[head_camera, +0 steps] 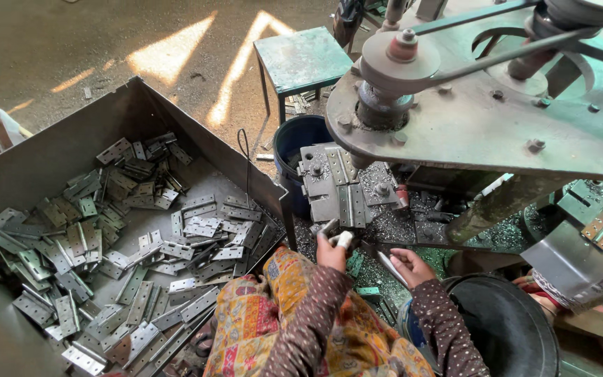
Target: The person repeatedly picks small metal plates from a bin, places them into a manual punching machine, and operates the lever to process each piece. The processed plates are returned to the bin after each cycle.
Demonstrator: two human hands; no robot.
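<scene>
The person is wearing dark brown sleeves (308, 314) speckled with small pale dots, reaching the wrists, over a garment (259, 328) patterned in orange, yellow, red and green. A pale wrap is covering one left hand (331, 250) fingertip.

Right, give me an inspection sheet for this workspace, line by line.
Surface: machine bed strewn with metal shavings; a hinge lies on its fixture.
Job's things: left hand holds a small metal piece at the fixture's edge; right hand holds a thin flat metal strip.
Clutter: metal tray on the left, full of loose grey hinges.
Fingers: one left finger has a white wrap; both hands closed on their pieces.
Cables: nothing seen; a drive belt runs between pulleys above.
Surroundings: green stool, blue bucket, black tub, sunlit concrete floor.
</scene>
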